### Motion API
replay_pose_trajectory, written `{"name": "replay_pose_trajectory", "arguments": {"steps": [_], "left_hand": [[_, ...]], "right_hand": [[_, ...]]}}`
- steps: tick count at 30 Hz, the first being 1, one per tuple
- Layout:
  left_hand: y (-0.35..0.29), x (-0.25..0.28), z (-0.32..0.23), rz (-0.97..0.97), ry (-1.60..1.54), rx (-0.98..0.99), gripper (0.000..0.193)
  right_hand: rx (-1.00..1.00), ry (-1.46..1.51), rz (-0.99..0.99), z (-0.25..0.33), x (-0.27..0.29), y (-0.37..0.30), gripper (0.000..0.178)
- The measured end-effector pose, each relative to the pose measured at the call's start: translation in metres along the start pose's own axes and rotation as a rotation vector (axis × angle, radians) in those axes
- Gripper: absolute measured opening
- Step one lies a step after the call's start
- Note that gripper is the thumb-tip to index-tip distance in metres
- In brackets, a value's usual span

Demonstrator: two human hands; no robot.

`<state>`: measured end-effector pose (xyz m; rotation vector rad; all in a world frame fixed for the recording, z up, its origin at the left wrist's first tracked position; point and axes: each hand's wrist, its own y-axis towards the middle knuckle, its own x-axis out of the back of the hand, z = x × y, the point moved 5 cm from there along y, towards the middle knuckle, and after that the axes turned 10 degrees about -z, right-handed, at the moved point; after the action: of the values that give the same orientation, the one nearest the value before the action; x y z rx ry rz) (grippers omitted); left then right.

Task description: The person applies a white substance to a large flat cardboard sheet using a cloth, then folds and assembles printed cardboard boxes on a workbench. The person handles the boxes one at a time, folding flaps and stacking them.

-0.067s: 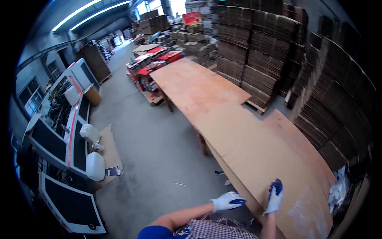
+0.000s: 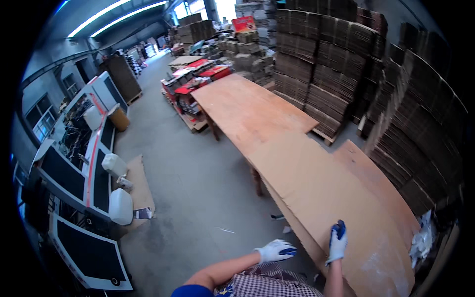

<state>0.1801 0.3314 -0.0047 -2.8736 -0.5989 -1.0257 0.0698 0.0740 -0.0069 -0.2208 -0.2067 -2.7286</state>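
Right hand: the gloved right hand (image 2: 337, 242) is lying flat and open, fingers spread upward, on the large cardboard sheet (image 2: 321, 193), near that sheet's near left edge.
Left hand: the gloved left hand (image 2: 275, 250) is hanging over the floor just left of the sheet's edge, fingers loosely curled toward it, gripping nothing and not touching the sheet as far as can be seen.
Cardboard sheet: it is lying flat along the counter (image 2: 247, 106), covering the counter's near half and overhanging its left side; a second brown sheet (image 2: 381, 183) is showing from under it on the right.
Counter: a long wooden top on dark legs is running away from the person toward the back of the hall; its far half is lying bare.
Floor: grey concrete (image 2: 188, 193) is stretching to the left, with a few small scraps near the counter leg.
Right side: tall stacks of flattened cardboard (image 2: 346, 54) are standing close behind the counter, closing off that side.
Left side: a long machine with dark panels (image 2: 74, 178) is running along the wall, with white plastic canisters (image 2: 120, 205) and a flat cardboard piece (image 2: 138, 183) sitting on the floor beside it.
Far end: pallets with red printed sheets (image 2: 198, 74) are standing beyond the counter's end.
Room: strip lights (image 2: 114, 15) are glowing under the roof.
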Motion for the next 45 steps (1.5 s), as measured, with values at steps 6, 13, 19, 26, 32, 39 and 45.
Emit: {"name": "replay_pose_trajectory", "arguments": {"steps": [6, 13, 19, 26, 32, 39, 45], "left_hand": [[-0.246, 0.104, 0.193, -0.615, -0.085, 1.249, 0.048], [-0.488, 0.083, 0.335, -1.32, -0.781, 1.558, 0.045], [-0.464, 0.109, 0.361, -1.263, -0.924, 1.714, 0.05], [-0.395, 0.212, 0.485, -1.189, -1.061, 1.638, 0.049], [-0.274, 0.337, 0.615, -0.982, -0.925, 1.546, 0.046], [-0.114, 0.52, 0.722, -0.772, -0.659, 1.211, 0.043], [-0.003, 0.568, 0.767, -0.597, -0.661, 1.112, 0.043]], "right_hand": [[0.23, -0.706, 0.57, 0.073, -0.263, -0.025, 0.107], [0.287, -1.132, 0.692, 0.085, -0.481, 0.002, 0.134], [0.167, -1.454, 0.706, 0.037, -0.523, 0.008, 0.138], [0.145, -1.515, 0.6, 0.026, -0.543, 0.026, 0.126], [0.013, -1.545, 0.537, 0.033, -0.547, 0.038, 0.13], [-0.083, -1.674, 0.439, 0.036, -0.584, 0.014, 0.131], [0.164, -1.733, 0.279, 0.002, -0.554, 0.021, 0.103]]}}
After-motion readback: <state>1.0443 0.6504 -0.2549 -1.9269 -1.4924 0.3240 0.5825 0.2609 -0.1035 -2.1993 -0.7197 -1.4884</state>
